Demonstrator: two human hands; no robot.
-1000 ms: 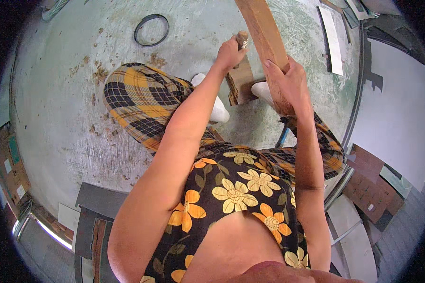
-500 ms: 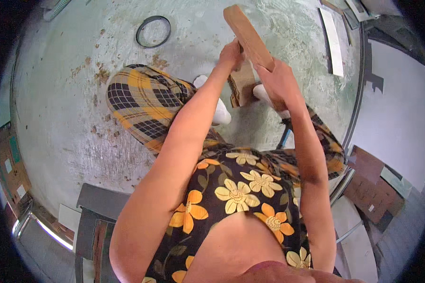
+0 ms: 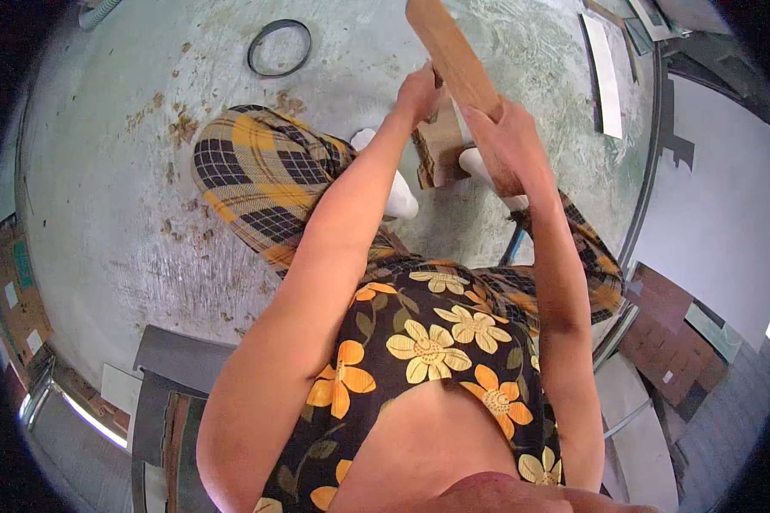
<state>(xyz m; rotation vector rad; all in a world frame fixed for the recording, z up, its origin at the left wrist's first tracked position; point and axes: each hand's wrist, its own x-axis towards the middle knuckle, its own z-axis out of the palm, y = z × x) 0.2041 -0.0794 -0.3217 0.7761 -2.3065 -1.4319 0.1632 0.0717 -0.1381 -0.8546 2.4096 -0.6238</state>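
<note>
A long brown wooden plank slants up and left over the floor in front of me. My right hand is wrapped round its lower part. Beside the plank's left edge, my left hand is closed in a fist; a small dark bit shows at its fingers, but what it holds is hidden. Below the hands, a brown block with a rough, ragged left edge rests on the floor between my white-covered feet. The plank and my hands partly cover it.
A black ring-shaped band lies on the floor at the far left. Brown crumbs are scattered near my left knee. Narrow white boards lie at the right. Dark panels stand behind me at left, cardboard at lower right.
The plank has shifted slightly farther away, its far end now reaching the top of the view. My left hand has moved slightly away too. Both hands stay closed.
</note>
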